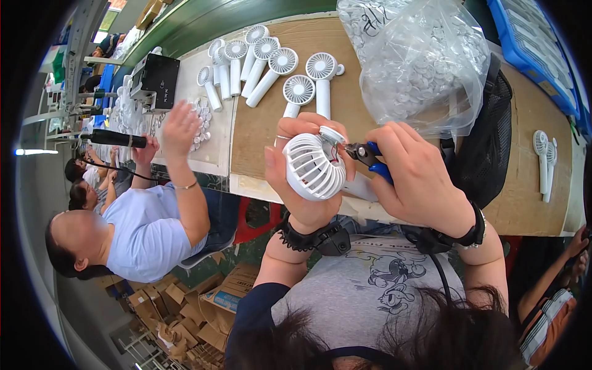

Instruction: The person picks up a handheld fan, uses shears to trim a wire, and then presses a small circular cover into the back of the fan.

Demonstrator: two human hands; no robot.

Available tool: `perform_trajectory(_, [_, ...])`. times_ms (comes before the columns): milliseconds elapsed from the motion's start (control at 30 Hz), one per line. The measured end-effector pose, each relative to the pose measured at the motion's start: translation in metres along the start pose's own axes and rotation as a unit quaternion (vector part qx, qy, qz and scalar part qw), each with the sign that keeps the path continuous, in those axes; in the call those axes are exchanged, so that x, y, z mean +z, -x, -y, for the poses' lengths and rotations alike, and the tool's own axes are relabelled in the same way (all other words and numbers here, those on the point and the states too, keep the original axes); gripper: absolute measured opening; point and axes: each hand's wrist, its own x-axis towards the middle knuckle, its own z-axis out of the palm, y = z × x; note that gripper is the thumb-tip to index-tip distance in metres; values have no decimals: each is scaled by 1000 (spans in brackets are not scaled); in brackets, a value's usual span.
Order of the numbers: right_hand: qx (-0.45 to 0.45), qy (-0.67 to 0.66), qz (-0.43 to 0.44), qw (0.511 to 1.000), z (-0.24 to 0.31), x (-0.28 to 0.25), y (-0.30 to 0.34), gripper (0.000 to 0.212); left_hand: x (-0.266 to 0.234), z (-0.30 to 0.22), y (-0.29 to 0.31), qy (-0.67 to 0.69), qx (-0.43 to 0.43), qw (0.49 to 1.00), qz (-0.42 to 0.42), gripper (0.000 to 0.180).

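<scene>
My left hand (314, 213) is wrapped round the head of a white handheld fan (314, 166), its slatted cage turned toward me. A small round white cap (333, 134) stands off the fan's rear, with thin red wire showing beside it. In my right hand (419, 179) are side cutters (373, 159) with blue handles and dark jaws. The jaw tips are at the wire near the cap; whether they touch it I cannot tell. Part of the fan's white handle (361, 187) shows beneath my hands.
Several white fans (299, 89) lie beyond my hands. Clear bags of small white parts (425, 68) sit at the back, beside a black mesh bag (487, 142) and blue crate (536, 55). Two fans (542, 160) lie at right. At left a co-worker (148, 228) holds a black powered screwdriver (114, 138).
</scene>
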Motion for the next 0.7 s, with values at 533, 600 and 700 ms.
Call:
perform_trajectory(533, [25,-54,-7,998,0,6,3,31,-7,17,-1,-183,155,971,8,53])
perform_trajectory(600, [26,-60,-5,998,0,6,3,31,-6,18,1,-184,164,969,13,53])
perform_trajectory(700, [29,-70,-2,997,-1,7,3,31,-7,20,2,-183,183,966,24,52])
